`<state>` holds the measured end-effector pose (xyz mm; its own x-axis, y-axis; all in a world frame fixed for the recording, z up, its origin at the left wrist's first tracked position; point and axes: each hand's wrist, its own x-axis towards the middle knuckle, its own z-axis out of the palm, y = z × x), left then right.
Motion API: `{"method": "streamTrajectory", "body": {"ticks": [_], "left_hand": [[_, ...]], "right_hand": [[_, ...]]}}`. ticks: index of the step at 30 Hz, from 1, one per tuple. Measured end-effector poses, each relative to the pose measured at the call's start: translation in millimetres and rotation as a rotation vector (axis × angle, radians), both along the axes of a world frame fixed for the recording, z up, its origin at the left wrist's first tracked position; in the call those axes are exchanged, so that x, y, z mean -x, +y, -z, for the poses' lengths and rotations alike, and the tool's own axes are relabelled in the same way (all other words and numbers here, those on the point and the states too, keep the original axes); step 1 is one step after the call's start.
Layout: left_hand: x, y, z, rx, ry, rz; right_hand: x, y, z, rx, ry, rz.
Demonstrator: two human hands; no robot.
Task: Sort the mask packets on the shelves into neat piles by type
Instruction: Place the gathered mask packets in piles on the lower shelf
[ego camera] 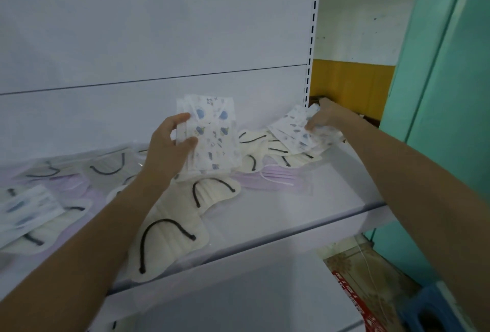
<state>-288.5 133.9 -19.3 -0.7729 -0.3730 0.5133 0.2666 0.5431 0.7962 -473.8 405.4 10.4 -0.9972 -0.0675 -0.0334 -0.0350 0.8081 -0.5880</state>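
Observation:
My left hand point(169, 146) grips an upright stack of white packets printed with blue cartoon shapes point(212, 135), held above the white shelf point(291, 209). My right hand point(324, 116) reaches to the shelf's far right corner and pinches more of the printed packets point(291, 130) that lie on a heap of cream masks with black ear loops point(265, 151). Cream masks point(172, 225) also lie below my left forearm. Lilac mask packets point(278, 180) sit flat in the middle right of the shelf.
Mixed packets cover the shelf's left side, among them a printed one point(26, 207) and several clear ones with black loops point(106, 167). A lower shelf point(238, 292) juts out below. A teal door point(437, 66) stands right; a blue stool point(429, 310) stands on the floor.

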Motion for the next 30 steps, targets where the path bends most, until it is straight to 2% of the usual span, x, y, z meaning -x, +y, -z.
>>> {"method": "streamTrajectory", "body": {"ticks": [3,5,8,12,18,21,25,30], "left_hand": [[1,0,1,-0.018,0.001,0.026],[2,0,1,-0.033,0.009,0.045],[3,0,0,-0.060,0.043,0.046],[3,-2,0,-0.073,0.073,0.014],[2,-2,-1,-0.140,0.042,-0.010],[-4,7,-6,-0.248,0.000,0.079],[-13,7,-12,-0.546,-0.102,0.258],[-23,2,-12,-0.438,-0.061,0.313]], "right_hand": [[-5,2,-3,0.113,-0.053,-0.068],[-11,6,-11,0.263,-0.017,-0.098],[-21,17,-32,0.519,0.069,-0.047],[-34,35,-56,0.760,0.053,-0.039],[-84,13,-53,1.104,-0.232,-0.195],[-93,-20,-25,1.144,-0.325,-0.247],[-109,-72,3,1.173,-0.366,-0.310],[-126,-111,15,1.040,-0.112,-0.196]]}}
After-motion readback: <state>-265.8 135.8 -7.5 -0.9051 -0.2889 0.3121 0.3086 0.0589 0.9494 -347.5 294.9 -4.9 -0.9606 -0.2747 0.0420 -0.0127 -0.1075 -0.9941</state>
